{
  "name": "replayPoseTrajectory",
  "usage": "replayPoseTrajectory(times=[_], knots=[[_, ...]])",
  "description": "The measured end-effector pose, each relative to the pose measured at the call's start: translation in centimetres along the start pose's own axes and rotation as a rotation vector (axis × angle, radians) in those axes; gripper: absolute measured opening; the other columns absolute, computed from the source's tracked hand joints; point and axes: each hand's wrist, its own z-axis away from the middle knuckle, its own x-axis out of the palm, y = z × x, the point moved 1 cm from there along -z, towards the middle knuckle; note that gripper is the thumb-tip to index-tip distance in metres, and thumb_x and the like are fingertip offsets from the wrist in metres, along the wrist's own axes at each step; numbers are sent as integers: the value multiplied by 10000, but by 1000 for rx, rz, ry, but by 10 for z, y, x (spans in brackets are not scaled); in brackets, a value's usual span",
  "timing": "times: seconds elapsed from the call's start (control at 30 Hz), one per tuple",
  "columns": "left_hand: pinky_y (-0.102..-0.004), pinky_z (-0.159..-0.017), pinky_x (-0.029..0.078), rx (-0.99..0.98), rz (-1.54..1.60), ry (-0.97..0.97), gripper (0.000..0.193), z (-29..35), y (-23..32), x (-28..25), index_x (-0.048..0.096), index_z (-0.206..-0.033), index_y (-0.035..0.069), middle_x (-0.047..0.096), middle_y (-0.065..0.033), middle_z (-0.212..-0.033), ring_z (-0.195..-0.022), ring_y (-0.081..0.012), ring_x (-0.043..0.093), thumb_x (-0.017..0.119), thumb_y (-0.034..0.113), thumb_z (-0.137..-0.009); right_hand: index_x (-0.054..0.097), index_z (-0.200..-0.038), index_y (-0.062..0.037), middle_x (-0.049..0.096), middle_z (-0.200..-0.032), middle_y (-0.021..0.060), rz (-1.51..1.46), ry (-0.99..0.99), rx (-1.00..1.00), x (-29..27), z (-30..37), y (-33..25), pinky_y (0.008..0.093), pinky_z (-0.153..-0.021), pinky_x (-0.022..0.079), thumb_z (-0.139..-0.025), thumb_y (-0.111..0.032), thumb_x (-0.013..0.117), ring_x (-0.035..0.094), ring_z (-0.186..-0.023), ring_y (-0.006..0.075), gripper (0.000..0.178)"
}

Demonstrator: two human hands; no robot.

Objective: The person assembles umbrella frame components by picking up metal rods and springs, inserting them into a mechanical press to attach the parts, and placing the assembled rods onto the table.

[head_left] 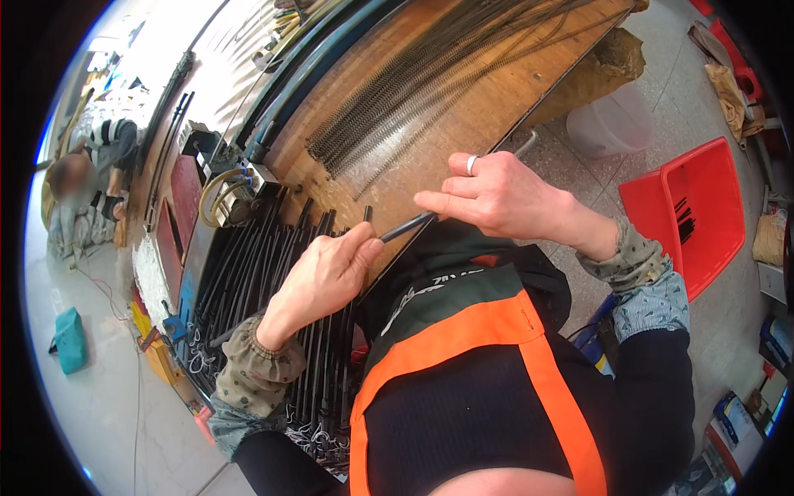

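A thin black tube (405,226) runs between my two hands, just over the near edge of a wooden table (488,112). My left hand (324,274) is closed around its left part. At the other end, the fingers of my right hand (503,197) are bent and pinch the tube; a ring is on one finger. The tube's right tip is hidden by those fingers. Beyond my hands, many long thin metal springs (389,107) lie side by side on the tabletop. Below and left of my left hand is a bundle of long black tubes (240,277), some with white cord at their ends.
A small metal device (252,186) with yellowish hoses stands at the table's left. On the floor to the right are a translucent bucket (610,124) and a red scoop-shaped container (715,219) with black pieces inside. Another person (116,153) sits at far left.
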Motion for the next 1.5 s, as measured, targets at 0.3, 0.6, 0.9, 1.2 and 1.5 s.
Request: replayPoseTrajectory(times=[0.3,0.6,0.9,1.2,1.5], knots=[[-466,-537,448,3,-206,221,207,8,-12,1,515,-847,48,579,-153,-699,-639,-388,601,587,201,-967,664,-1097,-3,626,-827,112,-378,50,288,13,-6,6,394,-702,515,-848,-137,687,610,-749,286,284],[-457,-533,437,-67,-97,169,211,12,-17,-7,528,-813,29,552,-163,-692,-630,-388,587,603,167,-955,609,-821,-62,593,-717,69,-106,-41,161,19,-17,7,381,-608,496,-816,-167,710,598,-672,257,145],[-464,-557,460,-28,-195,267,82,18,-29,5,567,-955,37,585,-170,-782,-671,-398,594,613,101,-932,633,-990,-19,617,-782,117,-456,110,220,37,-17,17,419,-664,502,-943,-314,623,611,-732,340,299],[-444,-570,479,-29,-254,274,126,23,-34,-3,596,-1025,23,570,-153,-773,-681,-374,605,623,59,-907,628,-921,-69,665,-767,97,-409,12,341,41,-6,21,390,-607,492,-903,-185,650,655,-719,308,120],[-422,-543,491,-4,-314,275,111,30,-36,-3,617,-974,68,567,-103,-740,-660,-319,622,660,123,-888,666,-1081,-47,669,-826,156,-555,-87,233,52,-18,16,426,-677,515,-923,-219,642,659,-772,347,234]])
